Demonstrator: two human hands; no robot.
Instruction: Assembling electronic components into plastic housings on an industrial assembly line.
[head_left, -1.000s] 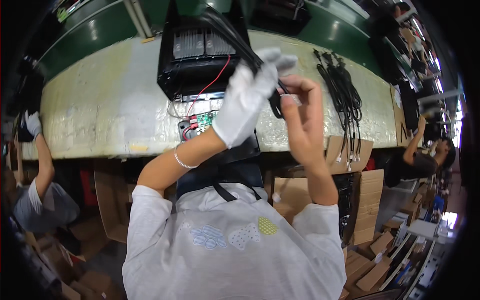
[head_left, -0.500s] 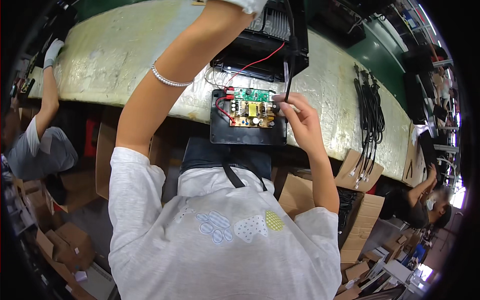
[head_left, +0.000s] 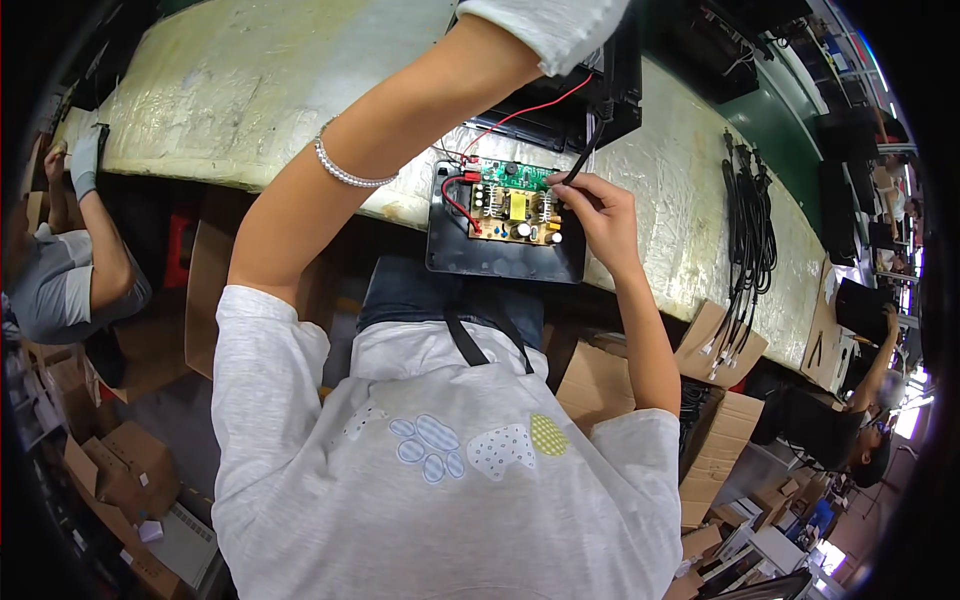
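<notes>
A black flat panel (head_left: 450,250) carries a green and tan circuit board (head_left: 517,207) and hangs a little over the bench edge. My right hand (head_left: 602,212) pinches a black cable (head_left: 585,158) between thumb and fingers at the board's right end. My left arm, with a beaded bracelet, reaches up across the bench. Only the pale gloved part of my left hand (head_left: 548,25) shows at the top edge; its fingers are out of view. Behind the board stands a black case (head_left: 625,95), partly covered by that arm. A red wire (head_left: 530,107) runs from the case toward the board.
Several black cables (head_left: 752,215) lie bundled on the bench (head_left: 655,190) to the right. Cardboard boxes (head_left: 722,455) stand below the bench edge. One co-worker (head_left: 80,270) sits at the left and another (head_left: 830,425) at the far right.
My left arm has shifted to the right, with more of the glove showing. My right hand keeps its pinch, and the cable now slants more toward the board. Both co-workers' arms have moved.
</notes>
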